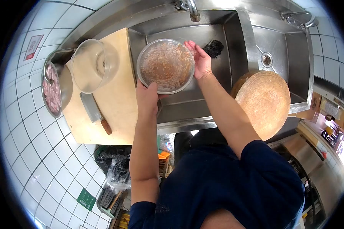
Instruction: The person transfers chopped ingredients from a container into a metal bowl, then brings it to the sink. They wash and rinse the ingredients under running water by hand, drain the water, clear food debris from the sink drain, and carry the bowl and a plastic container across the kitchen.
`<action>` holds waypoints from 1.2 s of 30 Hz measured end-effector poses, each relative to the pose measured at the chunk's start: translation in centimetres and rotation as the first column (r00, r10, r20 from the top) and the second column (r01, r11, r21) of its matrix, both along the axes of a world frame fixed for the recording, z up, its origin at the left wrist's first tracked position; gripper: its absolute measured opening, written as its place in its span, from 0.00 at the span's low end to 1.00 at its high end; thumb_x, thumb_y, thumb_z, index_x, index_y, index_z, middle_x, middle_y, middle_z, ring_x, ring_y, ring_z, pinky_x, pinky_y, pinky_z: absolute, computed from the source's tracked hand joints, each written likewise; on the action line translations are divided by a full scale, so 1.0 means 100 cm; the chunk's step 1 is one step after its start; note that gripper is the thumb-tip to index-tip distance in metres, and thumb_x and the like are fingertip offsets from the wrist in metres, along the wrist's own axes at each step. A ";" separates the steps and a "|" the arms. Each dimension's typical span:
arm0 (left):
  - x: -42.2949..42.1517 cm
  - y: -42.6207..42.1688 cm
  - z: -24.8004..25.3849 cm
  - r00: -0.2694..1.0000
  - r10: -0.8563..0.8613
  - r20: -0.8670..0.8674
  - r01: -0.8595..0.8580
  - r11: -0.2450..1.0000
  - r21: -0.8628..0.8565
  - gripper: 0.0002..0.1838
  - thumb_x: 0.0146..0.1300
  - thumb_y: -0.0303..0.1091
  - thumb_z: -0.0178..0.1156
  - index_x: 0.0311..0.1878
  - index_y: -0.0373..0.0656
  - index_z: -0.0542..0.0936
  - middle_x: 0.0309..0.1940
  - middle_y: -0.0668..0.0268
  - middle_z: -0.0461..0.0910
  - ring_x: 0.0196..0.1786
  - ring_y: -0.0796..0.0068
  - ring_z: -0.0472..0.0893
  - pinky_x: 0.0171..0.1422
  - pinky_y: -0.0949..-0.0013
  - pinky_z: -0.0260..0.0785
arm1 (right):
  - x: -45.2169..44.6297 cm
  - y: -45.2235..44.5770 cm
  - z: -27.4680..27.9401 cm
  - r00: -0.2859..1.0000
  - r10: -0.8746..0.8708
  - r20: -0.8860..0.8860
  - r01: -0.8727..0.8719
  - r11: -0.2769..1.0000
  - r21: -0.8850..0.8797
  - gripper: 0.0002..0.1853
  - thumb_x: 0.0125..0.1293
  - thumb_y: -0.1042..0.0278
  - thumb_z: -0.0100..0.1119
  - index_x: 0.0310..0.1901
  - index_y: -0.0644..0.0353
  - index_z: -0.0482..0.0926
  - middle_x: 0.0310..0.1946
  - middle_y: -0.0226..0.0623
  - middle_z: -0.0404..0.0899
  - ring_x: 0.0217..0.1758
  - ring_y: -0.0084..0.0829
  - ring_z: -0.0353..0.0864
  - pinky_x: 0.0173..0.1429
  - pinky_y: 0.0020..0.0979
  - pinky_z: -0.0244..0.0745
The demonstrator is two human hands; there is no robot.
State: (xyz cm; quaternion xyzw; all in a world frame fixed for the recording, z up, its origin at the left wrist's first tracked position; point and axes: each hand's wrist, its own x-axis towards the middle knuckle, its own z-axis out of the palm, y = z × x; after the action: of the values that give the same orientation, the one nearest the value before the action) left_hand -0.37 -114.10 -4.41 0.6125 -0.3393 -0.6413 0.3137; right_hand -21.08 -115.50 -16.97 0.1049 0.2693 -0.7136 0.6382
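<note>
Here, the left hand (147, 98) and right hand (201, 63) grip the bowl (165, 66) over the sink (185, 100), right of the worktop's edge (132, 68).

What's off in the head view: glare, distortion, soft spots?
Head view: strong fisheye, wall tiles bow toward black corners; far-right edge blown out; glare on steel backsplash beside the faucet; dark shirt shows little fold detail; froth in the bowl blurs its contents, so I can't tell focus from foam there.
</note>
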 end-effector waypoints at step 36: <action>-0.011 0.004 0.018 0.999 0.041 0.018 -0.040 0.997 -0.062 0.25 0.61 0.18 0.47 0.64 0.35 0.65 0.52 0.51 0.78 0.42 0.59 0.87 0.33 0.64 0.87 | -0.003 -0.006 0.009 0.982 -0.127 0.140 0.148 0.977 -0.152 0.15 0.67 0.64 0.57 0.50 0.65 0.78 0.50 0.42 0.80 0.59 0.44 0.77 0.70 0.43 0.69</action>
State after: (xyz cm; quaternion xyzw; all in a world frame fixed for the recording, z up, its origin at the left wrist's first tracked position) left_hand -1.47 -113.71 -2.64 0.6153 -0.3494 -0.6182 0.3422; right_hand -21.43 -116.12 -16.07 0.1170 0.1606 -0.7672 0.6098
